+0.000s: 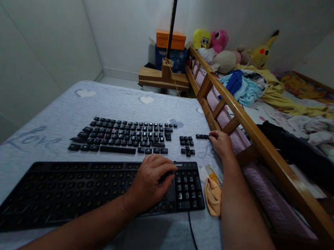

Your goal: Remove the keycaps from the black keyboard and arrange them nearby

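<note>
A black keyboard (81, 187) lies at a slant on the bed cover. Most of its keycaps are off, while the number pad (188, 189) at its right end still carries caps. My left hand (153, 182) rests over the keyboard just left of the number pad, fingers curved, with a gap between thumb and forefinger. Beyond it, loose keycaps (127, 133) are laid out in keyboard order. Smaller groups of keycaps (186, 141) sit to their right. At the far right, my right hand (221, 143) pinches a keycap at the end of a short row (202, 136).
A tan cloth pouch (213, 195) lies right of the keyboard, by my right forearm. The keyboard's cable (198, 248) trails toward me. A wooden bed rail (236, 106) runs along the right side. Behind it are clothes (245, 87) and plush toys (260, 55).
</note>
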`<state>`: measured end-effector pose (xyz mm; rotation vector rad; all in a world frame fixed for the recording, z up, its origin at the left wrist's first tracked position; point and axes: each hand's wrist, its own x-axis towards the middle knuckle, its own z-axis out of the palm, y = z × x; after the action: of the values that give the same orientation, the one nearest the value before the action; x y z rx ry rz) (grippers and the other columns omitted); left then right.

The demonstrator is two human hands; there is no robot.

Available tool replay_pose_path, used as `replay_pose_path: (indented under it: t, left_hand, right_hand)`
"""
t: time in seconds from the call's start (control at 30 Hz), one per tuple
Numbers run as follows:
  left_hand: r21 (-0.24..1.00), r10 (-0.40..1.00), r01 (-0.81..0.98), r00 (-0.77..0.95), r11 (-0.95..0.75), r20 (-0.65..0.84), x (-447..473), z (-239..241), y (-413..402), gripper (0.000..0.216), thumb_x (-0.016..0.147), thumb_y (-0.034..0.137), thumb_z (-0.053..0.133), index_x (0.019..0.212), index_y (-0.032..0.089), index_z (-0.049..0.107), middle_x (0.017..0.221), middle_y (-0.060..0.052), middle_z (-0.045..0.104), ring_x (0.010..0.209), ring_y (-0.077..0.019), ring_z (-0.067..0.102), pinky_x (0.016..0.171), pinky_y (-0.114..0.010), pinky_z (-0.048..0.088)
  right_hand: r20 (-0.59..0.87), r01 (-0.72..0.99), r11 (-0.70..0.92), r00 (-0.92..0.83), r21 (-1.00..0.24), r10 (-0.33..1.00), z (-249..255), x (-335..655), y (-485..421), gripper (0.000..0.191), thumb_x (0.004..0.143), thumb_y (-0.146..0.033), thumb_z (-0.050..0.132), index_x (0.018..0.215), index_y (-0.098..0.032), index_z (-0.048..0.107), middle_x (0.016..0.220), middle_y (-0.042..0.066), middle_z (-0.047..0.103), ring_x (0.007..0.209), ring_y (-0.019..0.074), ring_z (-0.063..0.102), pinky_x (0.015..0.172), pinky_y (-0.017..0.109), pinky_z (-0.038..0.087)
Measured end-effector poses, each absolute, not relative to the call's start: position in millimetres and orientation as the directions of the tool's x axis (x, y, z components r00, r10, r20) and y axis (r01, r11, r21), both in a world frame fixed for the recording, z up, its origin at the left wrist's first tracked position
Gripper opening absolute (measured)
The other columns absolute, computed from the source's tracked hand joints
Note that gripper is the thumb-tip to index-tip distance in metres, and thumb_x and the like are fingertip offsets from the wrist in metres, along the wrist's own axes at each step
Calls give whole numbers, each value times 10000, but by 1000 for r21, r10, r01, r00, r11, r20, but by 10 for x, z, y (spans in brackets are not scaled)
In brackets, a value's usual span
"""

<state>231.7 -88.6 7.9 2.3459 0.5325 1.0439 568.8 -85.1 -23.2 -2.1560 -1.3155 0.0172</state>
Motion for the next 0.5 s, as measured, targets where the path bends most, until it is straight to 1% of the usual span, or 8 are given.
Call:
replay_pose_path:
  t: [0.23,0.4,0.5]
  left_hand:
    - [602,542,144,630,-786,557,2309,71,-878,148,851,126,625,969,201,675,955,-37,694,933,-214,591,861,-414,446]
    - [600,539,137,624,-788,565,2313,71,-879,139,851,129,624,961,197,676,949,-42,694,930,-213,589,857,-407,448]
    - [598,538,138,625,-789,565,2318,71,-880,141,852,129,623,962,198,676,952,-41,694,932,-214,589,857,-410,448]
  right_hand:
    - [284,814,-339,504,-471,816,-230,5683,-851,220,777,-141,604,926,-156,765,965,106,763,931,224,691,864,302,491]
    - [280,811,-346,510,-471,813,-218,5682,-860,253,769,-146,604,972,-141,756,966,117,762,895,223,690,835,302,492]
    - [287,808,-343,513,-479,809,-195,5666,-873,255,761,-155,597,964,-149,752,951,104,761,874,217,683,824,306,488]
